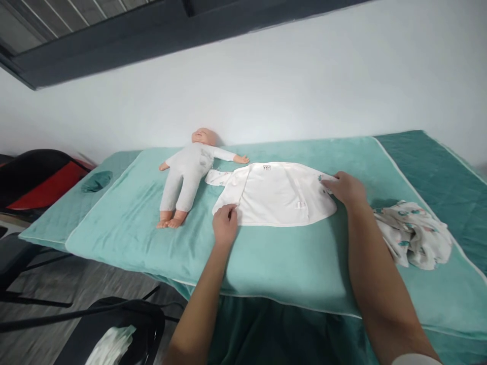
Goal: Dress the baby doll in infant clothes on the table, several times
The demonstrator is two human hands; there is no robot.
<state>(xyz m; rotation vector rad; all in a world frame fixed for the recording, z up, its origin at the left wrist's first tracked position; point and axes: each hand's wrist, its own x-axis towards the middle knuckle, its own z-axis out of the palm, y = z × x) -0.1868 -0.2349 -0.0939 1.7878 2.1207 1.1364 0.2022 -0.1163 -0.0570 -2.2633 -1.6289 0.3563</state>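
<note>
A white baby garment (pixel 274 195) lies spread flat on a teal blanket (pixel 266 258). My left hand (pixel 225 224) pinches the garment's lower left hem, fingers curled on the cloth. At the garment's right edge my right hand (pixel 345 188) presses down, fingers folded over the printed sleeve. A baby doll (pixel 186 175) in a pale grey suit lies on its back just left of the garment, arms out, head toward the wall.
A crumpled printed cloth (pixel 413 235) lies right of my right forearm. A small dark teal cloth (pixel 96 181) sits at the table's far left. A black and red chair (pixel 36 177) stands left. A dark bin holding white cloth (pixel 114 339) is below the front edge.
</note>
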